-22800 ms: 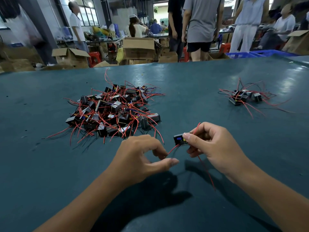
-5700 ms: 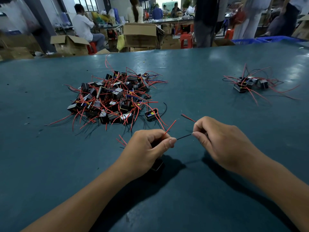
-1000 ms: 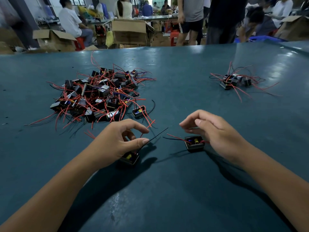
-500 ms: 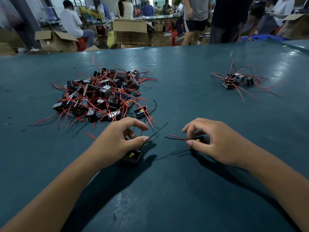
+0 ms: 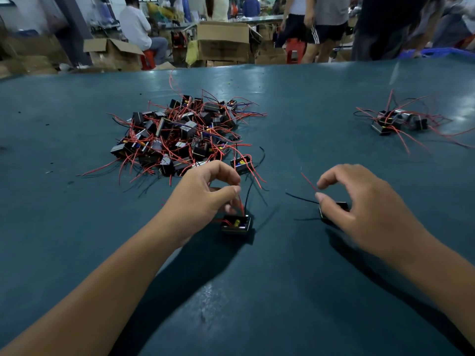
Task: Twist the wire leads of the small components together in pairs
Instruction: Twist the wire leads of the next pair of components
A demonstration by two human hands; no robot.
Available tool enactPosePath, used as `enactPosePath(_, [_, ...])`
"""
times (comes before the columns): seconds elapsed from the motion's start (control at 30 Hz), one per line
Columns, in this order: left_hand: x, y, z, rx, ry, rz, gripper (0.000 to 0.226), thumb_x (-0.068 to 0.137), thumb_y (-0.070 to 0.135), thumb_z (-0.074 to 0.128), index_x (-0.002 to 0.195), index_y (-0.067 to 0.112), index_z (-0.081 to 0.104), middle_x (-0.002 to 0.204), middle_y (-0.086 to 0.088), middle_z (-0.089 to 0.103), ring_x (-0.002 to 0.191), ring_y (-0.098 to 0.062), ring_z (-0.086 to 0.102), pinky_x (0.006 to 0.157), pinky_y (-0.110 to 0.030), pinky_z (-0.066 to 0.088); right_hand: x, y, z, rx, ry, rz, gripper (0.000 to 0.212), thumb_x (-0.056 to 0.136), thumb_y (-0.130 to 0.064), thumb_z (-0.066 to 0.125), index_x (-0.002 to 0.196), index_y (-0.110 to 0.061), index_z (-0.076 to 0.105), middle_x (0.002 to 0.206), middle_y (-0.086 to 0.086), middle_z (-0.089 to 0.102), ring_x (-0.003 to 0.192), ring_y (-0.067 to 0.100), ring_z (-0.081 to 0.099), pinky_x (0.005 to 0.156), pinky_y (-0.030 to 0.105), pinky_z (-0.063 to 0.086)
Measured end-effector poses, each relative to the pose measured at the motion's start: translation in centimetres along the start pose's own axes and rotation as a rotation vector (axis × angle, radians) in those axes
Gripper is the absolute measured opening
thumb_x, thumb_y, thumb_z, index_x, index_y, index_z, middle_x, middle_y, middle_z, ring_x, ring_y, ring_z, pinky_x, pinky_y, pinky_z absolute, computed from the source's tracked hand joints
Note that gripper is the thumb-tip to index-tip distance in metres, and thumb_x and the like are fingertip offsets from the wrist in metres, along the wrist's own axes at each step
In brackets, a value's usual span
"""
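Two boxy black components are sitting on my matte teal table point(image 5: 282, 278): left hand point(image 5: 198, 201) pinching thin red lead point(image 5: 241, 204), right hand point(image 5: 365, 209) gripping one point(image 5: 334, 210).

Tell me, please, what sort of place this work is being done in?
Most likely a small factory or assembly workshop. A large pile of wired components lies on a broad green worktable, open cardboard boxes stand beyond it, and other people sit or stand at benches behind.
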State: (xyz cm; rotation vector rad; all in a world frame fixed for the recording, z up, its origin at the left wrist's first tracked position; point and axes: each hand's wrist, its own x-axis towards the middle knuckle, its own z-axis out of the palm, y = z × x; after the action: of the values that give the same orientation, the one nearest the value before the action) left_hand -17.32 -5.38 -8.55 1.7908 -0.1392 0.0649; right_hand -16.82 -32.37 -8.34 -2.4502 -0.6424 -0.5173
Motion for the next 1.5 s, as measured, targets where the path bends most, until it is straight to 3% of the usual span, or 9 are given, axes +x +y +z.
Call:
enactPosePath(0.13, [-0.4,0.3,1.0,0.005,-0.024,0.025,0.016,0.09,-0.006,0.065,0.097,-0.002,0.051,0.089,-0.012,0.064,0.065,-0.029,0.071,0.058,-0.031,0.055,-0.8,-3.9,1.0,0.016,-0.21,-0.306,0.038,0.094,-0.031,0.054,0.13,-0.019,0.057,0.105,-0.006,0.062,0.1,0.014,0.054,0.091,0.025,0.039])
enactPosePath(0.23, [-0.5,0.3,1.4,0.004,-0.05,0.036,0.02,0.09,-0.008,0.064,0.101,0.002,0.05,0.097,-0.015,0.06,0.065,-0.027,0.069,0.06,-0.035,0.055,-1.0,-4.5,2.4,-0.024,-0.384,-0.284,0.056,0.096,-0.028,0.057,0.149,-0.024,0.038,0.117,-0.009,0.058,0.112,0.01,0.047,0.099,0.018,0.033])
enactPosePath(0.37, [-0.4,0.2,1.4,-0.013,-0.024,0.029,0.024,0.089,-0.008,0.065,0.105,0.003,0.051,0.09,-0.009,0.058,0.064,-0.026,0.066,0.059,-0.034,0.055,-0.8,-3.4,2.5,0.051,-0.335,-0.11,0.044,0.095,-0.025,0.057,0.138,-0.024,0.051,0.124,-0.007,0.059,0.116,0.004,0.048,0.096,0.006,0.028])
enactPosePath(0.53, [-0.4,0.3,1.1,-0.037,-0.052,0.02,0.016,0.089,-0.008,0.066,0.1,-0.002,0.056,0.085,-0.008,0.06,0.068,-0.025,0.068,0.062,-0.03,0.056,-1.0,-2.7,2.5,0.057,-0.343,-0.07,0.039,0.095,-0.031,0.056,0.134,-0.028,0.055,0.12,-0.007,0.065,0.113,0.009,0.058,0.098,0.026,0.041])
enactPosePath(0.8, [-1.0,0.6,0.9,-0.043,-0.364,0.052,0.012,0.078,0.009,0.077,0.087,0.003,0.071,0.083,-0.011,0.073,0.078,-0.018,0.068,0.077,-0.027,0.058,-0.9,-2.5,2.8,0.071,-0.307,-0.072,0.039,0.098,-0.03,0.054,0.137,-0.027,0.055,0.124,-0.007,0.065,0.115,0.008,0.057,0.099,0.023,0.039])
enactPosePath(1.03, [-1.2,0.7,1.7,0.136,-0.387,0.145,0.016,0.082,0.019,0.075,0.092,0.006,0.075,0.086,-0.011,0.074,0.076,-0.01,0.065,0.075,-0.026,0.054,-0.7,-2.7,2.7,0.12,-0.306,-0.106,0.04,0.1,-0.029,0.049,0.14,-0.028,0.051,0.124,-0.007,0.064,0.114,0.007,0.055,0.099,0.023,0.039])
enactPosePath(1.2, [-1.2,0.5,2.4,0.36,-0.385,0.227,0.012,0.089,0.027,0.072,0.088,0.015,0.073,0.077,-0.001,0.069,0.07,-0.026,0.061,0.067,-0.038,0.05,-0.4,-2.7,2.0,0.15,-0.319,-0.143,0.045,0.097,-0.01,0.057,0.139,-0.024,0.053,0.118,-0.007,0.068,0.105,0.007,0.059,0.093,0.017,0.041])
enactPosePath(1.33, [-1.2,0.3,2.3,0.494,-0.346,0.249,0.008,0.094,0.029,0.067,0.087,0.028,0.064,0.074,0.009,0.067,0.066,-0.012,0.062,0.066,-0.035,0.052,0.4,-1.1,0.5,0.225,0.012,-0.017,0.032,0.094,-0.004,0.058,0.121,-0.02,0.064,0.091,-0.012,0.072,0.077,0.006,0.065,0.069,0.007,0.043])
enactPosePath(1.5, [-1.1,0.1,2.0,0.615,-0.33,0.265,0.009,0.098,0.035,0.059,0.09,0.033,0.055,0.077,0.01,0.065,0.068,-0.011,0.061,0.062,-0.026,0.048,1.1,0.6,0.5,0.288,0.139,0.232,0.015,0.094,-0.011,0.061,0.104,-0.021,0.067,0.098,-0.012,0.07,0.088,-0.006,0.064,0.077,0.003,0.044])
